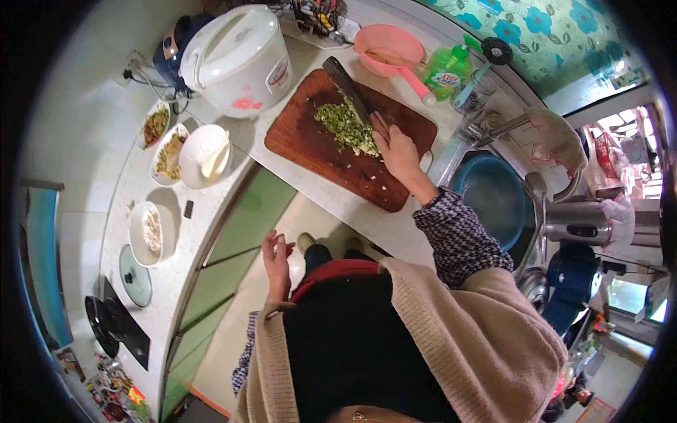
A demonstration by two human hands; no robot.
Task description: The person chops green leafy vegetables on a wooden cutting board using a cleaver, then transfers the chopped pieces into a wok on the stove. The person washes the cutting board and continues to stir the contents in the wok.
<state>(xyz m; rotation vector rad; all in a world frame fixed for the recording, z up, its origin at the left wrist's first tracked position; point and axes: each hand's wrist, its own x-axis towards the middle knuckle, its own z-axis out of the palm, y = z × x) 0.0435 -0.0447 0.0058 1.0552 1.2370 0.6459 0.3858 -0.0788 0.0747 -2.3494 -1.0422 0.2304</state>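
My right hand (399,156) grips the handle of a dark-bladed kitchen knife (346,87) over a brown wooden cutting board (301,143). The blade lies along the far side of a heap of finely chopped greens (341,124). Pale chopped bits (367,147) are at the heap's near end, close to my fingers, and a few crumbs are scattered on the wood. Away from the counter, my left hand (276,259) hangs in front of the green cabinets with its fingers apart, holding nothing.
A white rice cooker (238,63) stands left of the board. Behind it are a pink strainer (391,47) and green soap bottle (448,66). The sink at right holds a blue basin (489,201) of water. Food dishes (169,156), a white bowl (203,158) and a glass lid (135,275) line the left counter.
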